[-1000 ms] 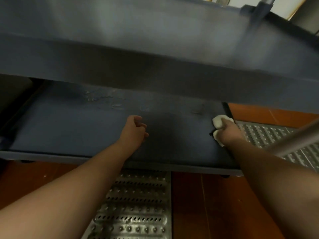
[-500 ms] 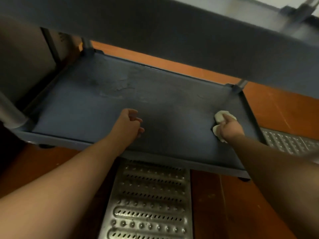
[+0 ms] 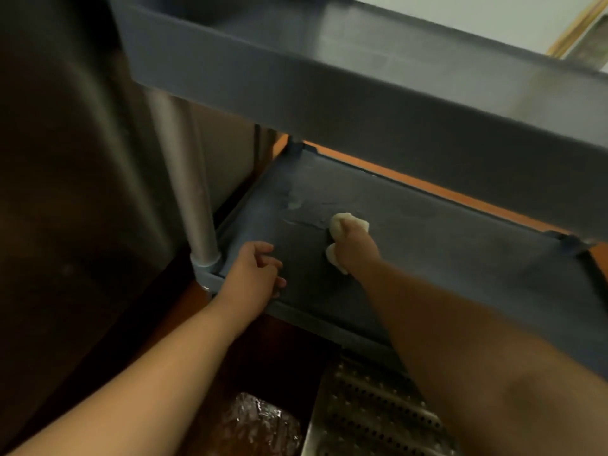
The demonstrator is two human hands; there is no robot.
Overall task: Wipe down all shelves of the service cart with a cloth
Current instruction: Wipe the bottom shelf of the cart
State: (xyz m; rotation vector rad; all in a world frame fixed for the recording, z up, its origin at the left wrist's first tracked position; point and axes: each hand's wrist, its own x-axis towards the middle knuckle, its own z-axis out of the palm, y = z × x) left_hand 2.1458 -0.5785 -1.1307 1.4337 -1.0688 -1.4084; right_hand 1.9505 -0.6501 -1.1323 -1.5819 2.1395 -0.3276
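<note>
Cloth (image 3: 348,225): white, bunched, pressed on the bottom shelf (image 3: 444,245) near its left-middle.
Right hand (image 3: 357,248): fist closed tight around the cloth.
Left hand (image 3: 255,274): fingers loosely curled, nothing held, rested at the shelf's front-left edge beside the metal post (image 3: 187,179).

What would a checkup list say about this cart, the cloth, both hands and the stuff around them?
Surface: lower shelf, dark blue, pale streaks near its far-left corner.
Job's things: white cloth bunched, pressed on the lower shelf; upper shelf overhangs it.
Clutter: nothing seen on either shelf.
Hands: right hand closed around the cloth; left hand loosely curled at the shelf's front-left edge, holding nothing.
Cables: nothing seen.
Surroundings: metal post at the left corner; perforated metal grate in the reddish floor.
</note>
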